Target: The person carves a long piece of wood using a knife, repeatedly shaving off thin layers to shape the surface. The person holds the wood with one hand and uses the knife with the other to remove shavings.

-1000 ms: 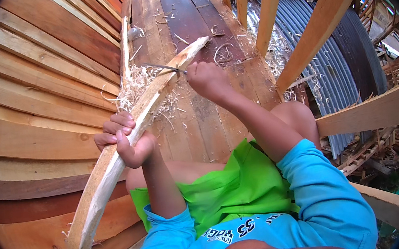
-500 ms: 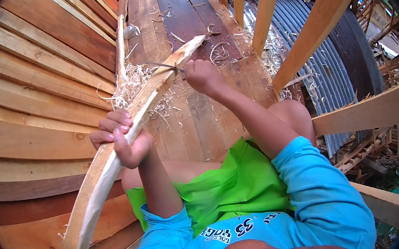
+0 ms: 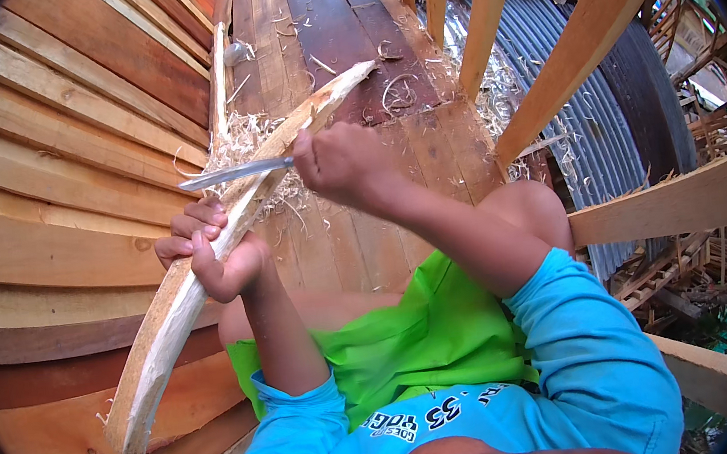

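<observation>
A long, slightly curved wooden stick (image 3: 162,344) with pale shaved faces slants from the lower left up to the middle of the floor. My left hand (image 3: 221,250) is wrapped round it below its middle. In my right hand (image 3: 346,164) I grip a knife (image 3: 236,172); its handle is hidden in my fist. The blade points left and lies across the stick, a little beyond my left hand. Whether its edge bites into the wood, I cannot tell.
Curly wood shavings (image 3: 246,142) lie on the plank floor (image 3: 354,219) under and beyond the stick. A board wall (image 3: 64,198) stands close on the left. Wooden posts (image 3: 577,50) line the right, with corrugated metal sheets (image 3: 587,139) outside them.
The knife has come back along the stick toward my left hand, and its blade now shows more broadly. The stick's near end has shifted slightly left and up.
</observation>
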Tool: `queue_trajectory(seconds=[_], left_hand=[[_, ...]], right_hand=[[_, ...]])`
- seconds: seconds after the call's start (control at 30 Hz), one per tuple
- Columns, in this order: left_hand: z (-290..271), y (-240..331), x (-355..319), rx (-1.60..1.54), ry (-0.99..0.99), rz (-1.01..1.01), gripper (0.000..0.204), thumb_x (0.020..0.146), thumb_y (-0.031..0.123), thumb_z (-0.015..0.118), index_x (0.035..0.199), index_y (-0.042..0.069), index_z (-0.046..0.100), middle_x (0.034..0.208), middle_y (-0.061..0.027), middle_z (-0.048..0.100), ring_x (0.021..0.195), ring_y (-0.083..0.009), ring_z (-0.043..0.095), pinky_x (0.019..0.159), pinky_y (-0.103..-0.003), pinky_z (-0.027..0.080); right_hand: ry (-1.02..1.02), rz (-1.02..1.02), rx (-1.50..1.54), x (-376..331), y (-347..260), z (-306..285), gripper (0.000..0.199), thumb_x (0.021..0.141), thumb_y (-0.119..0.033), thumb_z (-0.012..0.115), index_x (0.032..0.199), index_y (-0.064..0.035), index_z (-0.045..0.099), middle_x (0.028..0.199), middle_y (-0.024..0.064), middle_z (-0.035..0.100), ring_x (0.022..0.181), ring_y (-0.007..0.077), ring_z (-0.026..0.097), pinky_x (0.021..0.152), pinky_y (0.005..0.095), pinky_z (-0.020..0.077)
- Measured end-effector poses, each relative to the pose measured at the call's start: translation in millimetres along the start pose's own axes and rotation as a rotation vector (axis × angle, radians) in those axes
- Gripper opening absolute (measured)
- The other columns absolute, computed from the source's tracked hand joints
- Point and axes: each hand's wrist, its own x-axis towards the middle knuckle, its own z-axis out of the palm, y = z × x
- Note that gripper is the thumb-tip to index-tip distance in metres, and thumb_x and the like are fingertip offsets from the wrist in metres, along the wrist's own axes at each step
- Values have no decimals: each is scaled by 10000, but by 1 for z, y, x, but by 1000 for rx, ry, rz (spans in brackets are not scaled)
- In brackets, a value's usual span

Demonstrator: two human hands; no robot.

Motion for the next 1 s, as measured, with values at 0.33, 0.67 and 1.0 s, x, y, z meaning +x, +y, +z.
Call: queue_trajectory(seconds=[0.33, 0.67, 1.0], left_hand=[[6, 6, 5, -32, -8, -25, 178, 667, 114, 510, 723, 148, 345, 586, -17, 351, 564, -149, 392, 605, -299, 388], [1, -1, 3, -5, 26, -30, 193, 670, 121, 506, 731, 157, 327, 614, -18, 356, 599, -149, 391, 625, -314, 376], [4, -5, 1, -74, -150, 8, 154, 685, 102, 506, 738, 143, 367, 597, -25, 365, 583, -155, 398, 626, -318, 378]], right_hand=[[23, 203, -59, 23, 41, 12, 555, 985, -333, 267, 791, 17, 652, 830, 279, 665, 817, 448, 647, 821, 553, 489], [193, 169, 16, 19, 55, 28, 522, 970, -325, 290, 766, -16, 658, 715, 276, 628, 714, 459, 634, 701, 541, 503], [327, 262, 91, 32, 62, 49, 594, 976, -314, 281, 601, 4, 615, 621, 248, 619, 624, 440, 633, 661, 538, 512]])
